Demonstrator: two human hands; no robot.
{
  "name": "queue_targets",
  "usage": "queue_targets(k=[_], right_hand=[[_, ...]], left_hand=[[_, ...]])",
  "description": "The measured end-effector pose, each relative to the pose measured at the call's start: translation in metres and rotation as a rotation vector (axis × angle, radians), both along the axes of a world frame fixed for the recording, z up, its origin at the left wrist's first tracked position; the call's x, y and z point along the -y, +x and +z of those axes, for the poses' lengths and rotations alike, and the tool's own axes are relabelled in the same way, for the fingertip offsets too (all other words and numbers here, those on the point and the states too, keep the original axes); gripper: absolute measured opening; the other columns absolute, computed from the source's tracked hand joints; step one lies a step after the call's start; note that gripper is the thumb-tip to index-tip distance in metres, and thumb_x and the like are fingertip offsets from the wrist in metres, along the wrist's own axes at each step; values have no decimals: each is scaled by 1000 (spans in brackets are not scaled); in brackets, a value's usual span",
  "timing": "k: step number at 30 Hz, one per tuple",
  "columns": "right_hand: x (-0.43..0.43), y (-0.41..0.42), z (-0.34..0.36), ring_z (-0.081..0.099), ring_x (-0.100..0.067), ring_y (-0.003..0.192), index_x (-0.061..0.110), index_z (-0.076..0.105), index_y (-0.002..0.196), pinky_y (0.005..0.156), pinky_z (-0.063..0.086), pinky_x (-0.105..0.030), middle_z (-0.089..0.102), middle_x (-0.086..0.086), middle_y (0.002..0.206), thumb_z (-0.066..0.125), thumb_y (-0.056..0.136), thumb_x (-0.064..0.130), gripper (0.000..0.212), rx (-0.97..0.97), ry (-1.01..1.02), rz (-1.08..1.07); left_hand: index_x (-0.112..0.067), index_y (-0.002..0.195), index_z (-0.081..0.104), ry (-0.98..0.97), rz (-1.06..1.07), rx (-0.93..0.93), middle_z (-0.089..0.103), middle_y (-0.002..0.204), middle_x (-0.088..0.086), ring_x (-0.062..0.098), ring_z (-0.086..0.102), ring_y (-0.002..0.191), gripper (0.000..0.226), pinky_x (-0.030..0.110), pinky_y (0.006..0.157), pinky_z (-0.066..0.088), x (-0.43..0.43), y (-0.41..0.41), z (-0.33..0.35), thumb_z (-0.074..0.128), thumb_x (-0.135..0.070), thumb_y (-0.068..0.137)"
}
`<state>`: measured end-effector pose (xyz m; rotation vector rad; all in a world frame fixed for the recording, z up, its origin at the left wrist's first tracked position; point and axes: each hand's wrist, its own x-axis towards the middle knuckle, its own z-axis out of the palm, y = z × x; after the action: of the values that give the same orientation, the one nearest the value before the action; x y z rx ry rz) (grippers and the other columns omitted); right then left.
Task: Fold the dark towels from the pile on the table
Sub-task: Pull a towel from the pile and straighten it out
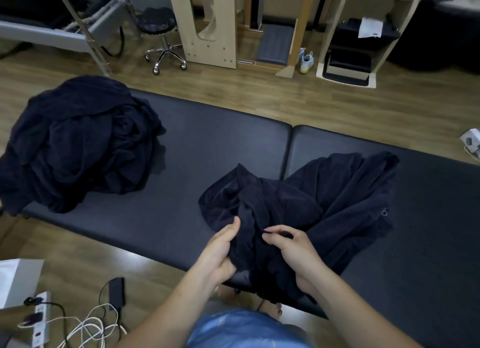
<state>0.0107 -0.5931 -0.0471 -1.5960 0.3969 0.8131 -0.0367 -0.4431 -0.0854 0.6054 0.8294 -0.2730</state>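
A heap of dark navy towels (78, 142) lies on the left end of the black padded table (223, 140). One dark towel (337, 199) lies rumpled across the table's near middle and right, part of it hanging over the front edge. My left hand (220, 251) grips a bunched fold of this towel at the near edge, thumb on top. My right hand (291, 246) pinches the same towel's cloth just to the right, fingers curled into the fabric.
The table has a seam (288, 150) between its two pads. On the floor to the near left lie a power strip (41, 319), cables and a black adapter (117, 293). Beyond the table stand a wheeled stool (161, 36), wooden frames and a shelf unit (358, 43).
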Motion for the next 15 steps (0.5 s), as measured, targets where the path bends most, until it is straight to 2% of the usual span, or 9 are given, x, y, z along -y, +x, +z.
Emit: queue_targets(k=[2, 4, 6, 8, 9, 11, 13, 14, 15], right_hand=[[-2, 2, 4, 70, -22, 87, 17, 74, 79, 79, 55, -32, 73, -9, 91, 73, 84, 6, 12, 58, 11, 3], [-3, 7, 4, 68, -25, 87, 17, 73, 76, 80, 55, -34, 73, -11, 89, 70, 85, 3, 16, 66, 57, -16], [0, 13, 5, 69, -31, 95, 10, 72, 90, 85, 54, -38, 74, -17, 99, 66, 88, 3, 9, -8, 177, -72], [4, 19, 6, 67, -36, 107, 3, 65, 112, 92, 54, -43, 71, -20, 112, 62, 89, 1, 23, -82, 362, -119], [8, 21, 6, 66, -35, 110, 5, 64, 119, 93, 53, -43, 71, -18, 116, 64, 88, 2, 31, -84, 419, -102], [11, 21, 4, 67, -25, 112, 19, 68, 119, 93, 54, -38, 72, -8, 118, 82, 74, 25, 48, -24, 370, -19], [8, 21, 7, 66, -17, 113, 30, 72, 110, 97, 53, -36, 70, -1, 118, 92, 52, 50, 65, 96, 193, 76], [6, 22, 10, 66, -15, 111, 30, 72, 105, 98, 53, -35, 70, 1, 116, 92, 53, 49, 59, 154, 127, 73], [4, 24, 12, 67, -13, 106, 29, 72, 101, 96, 54, -33, 71, 3, 111, 90, 62, 40, 44, 198, 107, 38]], left_hand=[[-2, 131, 60, -5, -10, 60, 62, 131, 24, 37, 60, 122, 46, 50, 106, 46, -2, 1, 3, 61, -26, 91], [-2, 129, 62, 62, -42, 132, 64, 128, 23, 37, 61, 120, 39, 49, 104, 47, -5, 5, 10, 62, -15, 92], [-3, 125, 64, 169, -86, 183, 67, 124, 22, 36, 63, 117, 33, 46, 100, 50, -7, 10, 18, 61, -8, 92], [-3, 120, 66, 265, -115, 199, 68, 122, 22, 35, 65, 114, 29, 44, 96, 53, -7, 13, 24, 63, -7, 92], [-2, 118, 66, 299, -121, 196, 69, 120, 22, 35, 66, 112, 28, 42, 94, 54, -5, 14, 28, 64, -8, 91], [3, 116, 65, 344, -141, 205, 70, 116, 23, 34, 68, 107, 33, 39, 89, 57, -1, 15, 35, 67, -14, 88], [11, 114, 64, 382, -164, 238, 70, 112, 27, 34, 68, 101, 39, 36, 84, 58, 6, 15, 40, 68, -17, 87], [11, 112, 65, 387, -161, 260, 70, 111, 27, 34, 68, 100, 37, 36, 84, 58, 9, 15, 41, 68, -16, 88], [10, 111, 67, 387, -140, 267, 70, 111, 27, 35, 68, 102, 35, 37, 86, 58, 11, 14, 43, 67, -16, 88]])
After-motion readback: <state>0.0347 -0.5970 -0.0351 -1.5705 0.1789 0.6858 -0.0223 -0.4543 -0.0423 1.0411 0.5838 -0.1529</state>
